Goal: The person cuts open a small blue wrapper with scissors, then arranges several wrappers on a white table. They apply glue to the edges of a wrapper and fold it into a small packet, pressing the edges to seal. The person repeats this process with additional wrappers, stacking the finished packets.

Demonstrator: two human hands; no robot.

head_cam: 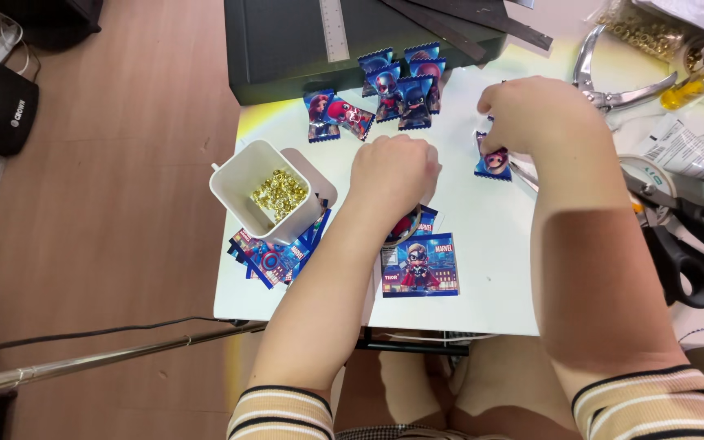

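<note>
- Striped cuffs (283, 411) sit lowest in view, on both forearms reaching up over the white bench (482, 244).
- Left hand (393, 173) rests curled, knuckles up, on a small stack of blue cards (419, 265); its fingers are folded under, so whether they grip anything cannot be told.
- Nearest card of that stack lies flat, picture up, just below the left wrist, showing a cartoon figure in red.
- Right hand (531, 114) is closed, fingertips pinching the top of a small blue packet (493, 163) that lies on the bench just below it.
- White cup (266, 191), square with rounded corners, stands left of the left hand and holds a heap of gold eyelets (279, 193).
- More cards (275, 257) fan out from under the cup, touching it.
- Loose packets (393, 90) lie in a cluster at the far edge, against a dark cutter (319, 41) with a ruler strip.
- Black scissors (686, 253) lie right of the right forearm.
- Silver pliers (613, 81) lie beyond the right hand, near a clear bag of eyelets (645, 28).
</note>
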